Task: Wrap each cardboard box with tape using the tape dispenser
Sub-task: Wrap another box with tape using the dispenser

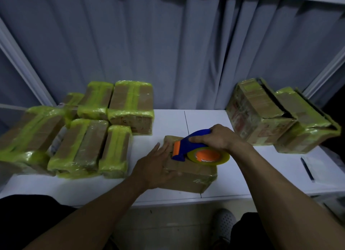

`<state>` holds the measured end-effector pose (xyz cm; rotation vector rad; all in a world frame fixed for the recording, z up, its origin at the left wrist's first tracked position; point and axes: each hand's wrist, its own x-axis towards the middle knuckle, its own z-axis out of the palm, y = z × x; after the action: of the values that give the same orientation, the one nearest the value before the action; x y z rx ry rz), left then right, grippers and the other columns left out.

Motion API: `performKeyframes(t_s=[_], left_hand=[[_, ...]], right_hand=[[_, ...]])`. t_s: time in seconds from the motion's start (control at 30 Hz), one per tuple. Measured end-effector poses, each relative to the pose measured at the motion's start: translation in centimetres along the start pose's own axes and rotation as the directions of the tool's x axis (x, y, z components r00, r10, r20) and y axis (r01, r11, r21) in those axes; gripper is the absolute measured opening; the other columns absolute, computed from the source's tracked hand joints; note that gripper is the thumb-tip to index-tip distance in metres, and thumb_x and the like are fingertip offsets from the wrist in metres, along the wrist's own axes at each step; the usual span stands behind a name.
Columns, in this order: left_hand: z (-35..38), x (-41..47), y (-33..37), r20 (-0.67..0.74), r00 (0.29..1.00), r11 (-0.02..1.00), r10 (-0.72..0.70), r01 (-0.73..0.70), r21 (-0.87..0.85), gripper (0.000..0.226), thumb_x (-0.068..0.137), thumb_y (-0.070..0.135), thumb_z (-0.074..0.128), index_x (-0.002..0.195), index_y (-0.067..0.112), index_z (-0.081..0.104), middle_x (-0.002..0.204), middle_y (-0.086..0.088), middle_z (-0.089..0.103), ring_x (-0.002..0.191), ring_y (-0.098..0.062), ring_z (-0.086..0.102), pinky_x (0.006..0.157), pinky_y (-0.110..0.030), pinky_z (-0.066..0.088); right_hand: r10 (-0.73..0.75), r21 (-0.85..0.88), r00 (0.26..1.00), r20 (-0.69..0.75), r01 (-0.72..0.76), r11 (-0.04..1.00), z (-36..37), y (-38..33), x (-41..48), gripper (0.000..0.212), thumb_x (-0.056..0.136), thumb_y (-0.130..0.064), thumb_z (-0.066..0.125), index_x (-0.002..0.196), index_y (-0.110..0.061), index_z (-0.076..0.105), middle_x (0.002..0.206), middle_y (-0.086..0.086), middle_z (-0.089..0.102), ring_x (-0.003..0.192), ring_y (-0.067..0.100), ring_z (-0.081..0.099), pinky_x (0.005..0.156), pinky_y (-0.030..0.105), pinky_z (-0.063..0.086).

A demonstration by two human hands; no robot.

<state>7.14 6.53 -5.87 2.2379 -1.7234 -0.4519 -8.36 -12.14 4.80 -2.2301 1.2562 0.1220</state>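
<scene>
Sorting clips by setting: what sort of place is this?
Likely a makeshift packing station: taped boxes on a white table, a tape dispenser in the right hand, a curtain behind.

Bare table (196, 119) between wrapped boxes (78, 134) and stacked boxes (280, 119).

- A white table (205, 117) is holding up all the boxes.
- A bunch of boxes wrapped in green tape (80, 137) is sitting close together on its left side.
- One brown box (192, 177) is lying in the middle, near the front edge.
- Two bigger boxes (280, 119) are sitting side by side on the right.
- A thin dark stick (307, 169) is lying near the front right.
</scene>
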Motion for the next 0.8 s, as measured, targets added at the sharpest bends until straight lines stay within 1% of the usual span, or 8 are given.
performKeyframes(t_s=[0.07, 0.13, 0.2, 0.3, 0.43, 0.67, 0.73, 0.8], left_hand=[[-0.2, 0.4, 0.3, -0.014, 1.000, 0.990, -0.014, 0.016, 0.142, 0.105, 0.079, 0.088, 0.038, 0.158, 0.033, -0.003, 0.165, 0.014, -0.002, 0.152, -0.013, -0.004, 0.113, -0.042, 0.035], [-0.4, 0.7, 0.4, 0.009, 1.000, 0.962, -0.009, 0.007, 0.275, 0.109, 0.077, 0.092, 0.031, 0.159, 0.029, -0.002, 0.166, 0.009, 0.000, 0.153, -0.018, -0.001, 0.114, -0.046, 0.033], [-0.5, 1.0, 0.3, 0.045, 0.999, 0.936, -0.028, 0.010, 0.352, 0.110, 0.076, 0.092, 0.026, 0.159, 0.025, -0.003, 0.166, 0.006, -0.001, 0.153, -0.021, 0.001, 0.115, -0.049, 0.030], [-0.5, 0.8, 0.5, 0.048, 0.997, 0.922, -0.054, 0.032, 0.387, 0.107, 0.078, 0.090, 0.023, 0.158, 0.025, -0.004, 0.166, 0.007, -0.001, 0.153, -0.024, 0.005, 0.114, -0.051, 0.030], [-0.5, 0.7, 0.6, 0.076, 0.994, 0.907, -0.082, 0.043, 0.419, 0.105, 0.079, 0.090, 0.019, 0.159, 0.025, 0.001, 0.166, 0.007, -0.001, 0.153, -0.025, 0.009, 0.119, -0.055, 0.015], [-0.9, 0.3, 0.3, 0.090, 0.994, 0.904, -0.064, 0.020, 0.427, 0.106, 0.077, 0.087, 0.011, 0.158, 0.020, 0.005, 0.167, 0.003, -0.003, 0.153, -0.025, 0.001, 0.121, -0.055, 0.011], [-1.2, 0.1, -0.3, 0.089, 0.994, 0.890, -0.064, 0.016, 0.455, 0.104, 0.080, 0.087, 0.016, 0.159, 0.021, 0.004, 0.167, 0.004, -0.003, 0.153, -0.026, -0.001, 0.119, -0.059, 0.008], [-1.8, -0.2, -1.2, 0.077, 0.994, 0.878, -0.079, 0.033, 0.477, 0.104, 0.080, 0.087, 0.026, 0.159, 0.024, 0.002, 0.166, 0.008, -0.002, 0.153, -0.028, -0.002, 0.116, -0.067, -0.002]], right_hand=[[-0.001, -0.019, 1.000, -0.016, 0.000, 1.000, 0.0, 0.2, -0.3, 0.076, 0.074, -0.082, 0.065, 0.113, -0.018, 0.063, 0.102, 0.001, 0.065, 0.086, 0.018, 0.064, 0.071, 0.030, 0.052], [-0.003, -0.022, 1.000, -0.026, 0.003, 1.000, -0.3, 0.3, -0.7, 0.072, 0.076, -0.081, 0.064, 0.110, -0.018, 0.064, 0.096, 0.000, 0.064, 0.084, 0.016, 0.063, 0.066, 0.027, 0.048], [-0.009, 0.005, 1.000, -0.021, 0.009, 1.000, -0.7, 0.4, -1.0, 0.067, 0.076, -0.078, 0.067, 0.106, -0.017, 0.065, 0.094, -0.001, 0.065, 0.083, 0.016, 0.063, 0.064, 0.027, 0.048], [-0.006, 0.011, 1.000, -0.007, 0.006, 1.000, -1.2, 0.7, -1.3, 0.069, 0.075, -0.078, 0.068, 0.101, -0.015, 0.067, 0.096, 0.002, 0.067, 0.084, 0.017, 0.064, 0.064, 0.028, 0.047], [0.037, 0.002, 0.999, -0.023, -0.037, 0.999, -2.7, 1.6, -2.2, 0.072, 0.072, -0.080, 0.070, 0.099, -0.013, 0.067, 0.095, 0.003, 0.067, 0.084, 0.018, 0.065, 0.062, 0.028, 0.045], [0.004, -0.036, 0.999, -0.033, -0.005, 0.999, -1.6, 1.5, -2.3, 0.077, 0.069, -0.083, 0.068, 0.103, -0.014, 0.066, 0.097, 0.004, 0.068, 0.084, 0.019, 0.066, 0.067, 0.031, 0.051], [0.002, -0.046, 0.999, -0.034, -0.003, 0.999, -1.1, 0.8, -2.2, 0.076, 0.070, -0.082, 0.069, 0.103, -0.013, 0.066, 0.096, 0.004, 0.068, 0.083, 0.019, 0.065, 0.067, 0.031, 0.051], [0.002, -0.052, 1.000, -0.030, -0.004, 0.999, -0.4, -0.1, -1.9, 0.078, 0.071, -0.082, 0.068, 0.107, -0.013, 0.064, 0.098, 0.004, 0.068, 0.085, 0.020, 0.065, 0.070, 0.032, 0.052]])
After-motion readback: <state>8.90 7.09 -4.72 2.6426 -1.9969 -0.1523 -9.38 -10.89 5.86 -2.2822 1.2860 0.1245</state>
